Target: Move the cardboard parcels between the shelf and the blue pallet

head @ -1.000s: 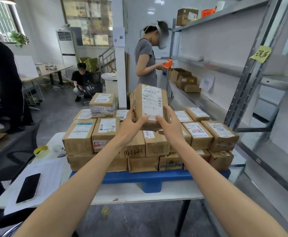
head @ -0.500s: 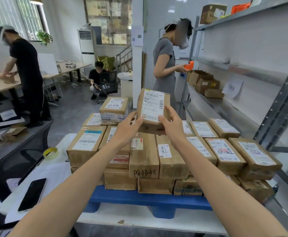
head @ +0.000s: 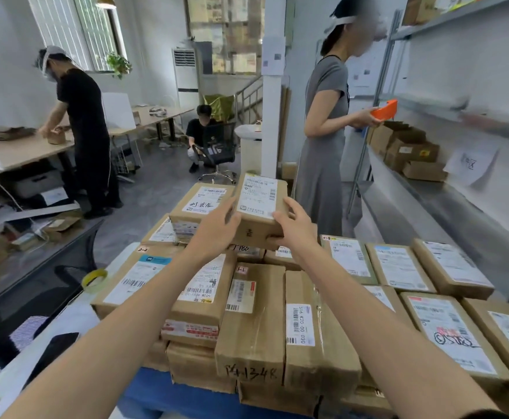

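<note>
Both my hands hold one small cardboard parcel (head: 259, 207) with a white label, at the far side of the stack. My left hand (head: 217, 228) grips its left side, my right hand (head: 295, 228) its right side and bottom edge. The parcel sits on or just above the back row; I cannot tell which. Beside it on the left lies another raised parcel (head: 200, 204). Several labelled parcels (head: 256, 316) cover the blue pallet (head: 174, 394) in two layers. The metal shelf (head: 447, 204) runs along the right.
A person in a grey dress (head: 326, 131) stands just beyond the stack, holding an orange device at the shelf. Open boxes (head: 407, 149) sit on the shelf. A phone (head: 56, 349) and tape roll (head: 94, 278) lie on the white table at left. Two other people work further back.
I have stepped closer to the pallet and turned left. The held parcel has gone from upright and raised to lower and flatter, down at the back of the stack.
</note>
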